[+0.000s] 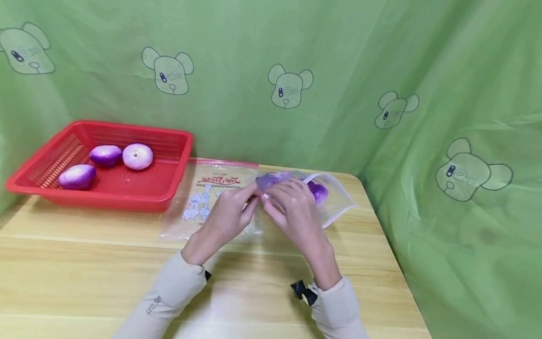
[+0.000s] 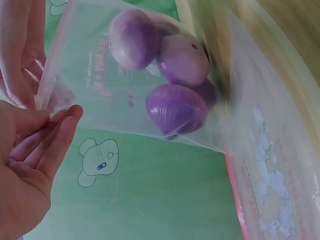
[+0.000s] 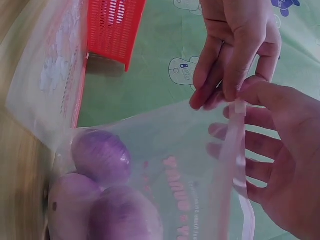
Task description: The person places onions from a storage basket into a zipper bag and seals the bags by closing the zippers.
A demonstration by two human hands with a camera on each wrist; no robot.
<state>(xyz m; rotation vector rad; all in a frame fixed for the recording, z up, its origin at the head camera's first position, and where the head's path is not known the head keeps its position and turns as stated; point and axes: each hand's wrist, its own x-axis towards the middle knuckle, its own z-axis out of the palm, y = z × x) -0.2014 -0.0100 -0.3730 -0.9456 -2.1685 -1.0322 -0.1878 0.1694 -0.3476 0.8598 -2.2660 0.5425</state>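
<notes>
A clear zip bag (image 3: 200, 150) with pink print holds several red onions (image 2: 135, 40), bunched at its bottom. My left hand (image 1: 230, 212) pinches the bag's top corner between thumb and fingertips, right at the small zip slider (image 3: 240, 107). Beside it, the right hand (image 1: 296, 207) grips the same corner with its thumb near the slider, its other fingers spread behind the clear plastic along the zip strip. In the head view the right hand covers part of the bag. Fingertips of both hands meet at this corner.
On the wooden table (image 1: 106, 273), a second printed bag (image 1: 216, 188) with a red zip edge lies flat left of the hands. A red plastic basket (image 1: 127, 183) at the back left contains three red onions (image 1: 137, 156). Green curtain (image 1: 237, 94) surrounds the table's back and right side.
</notes>
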